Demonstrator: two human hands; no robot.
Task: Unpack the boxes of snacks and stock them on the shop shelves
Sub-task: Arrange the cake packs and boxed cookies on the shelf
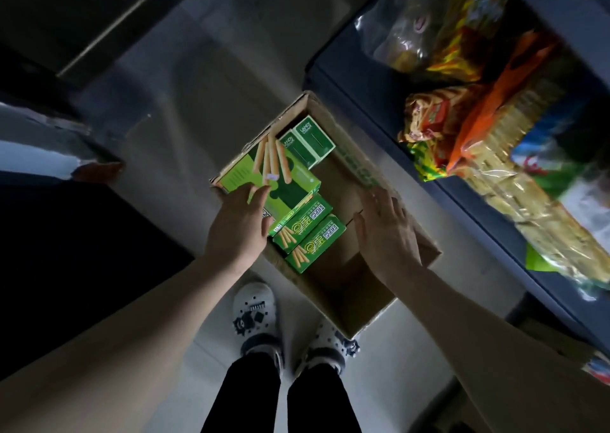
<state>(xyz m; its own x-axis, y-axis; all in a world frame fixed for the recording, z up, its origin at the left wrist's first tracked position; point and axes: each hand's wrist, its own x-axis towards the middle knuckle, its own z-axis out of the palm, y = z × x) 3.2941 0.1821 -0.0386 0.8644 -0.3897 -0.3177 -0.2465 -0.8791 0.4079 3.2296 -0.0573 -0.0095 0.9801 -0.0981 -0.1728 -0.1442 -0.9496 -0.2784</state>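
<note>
An open cardboard carton (350,277) stands on the floor in front of my feet. Several green snack boxes lie in its left half. A large green box (284,182) printed with biscuit sticks lies flat on top of them. My left hand (236,224) reaches over its near corner, fingers straight and touching its face. Two narrow green boxes (307,234) lie just right of that hand, and two more green boxes (308,140) stand at the carton's far end. My right hand (386,231) hovers over the carton's right wall with fingers spread, holding nothing.
A low dark blue shelf (363,102) runs along the right, loaded with bagged snacks and cracker packs (495,129). Dark furniture stands at the left and far left. Pale tiled floor (185,96) lies beyond the carton. My white clogs (255,314) stand at its near edge.
</note>
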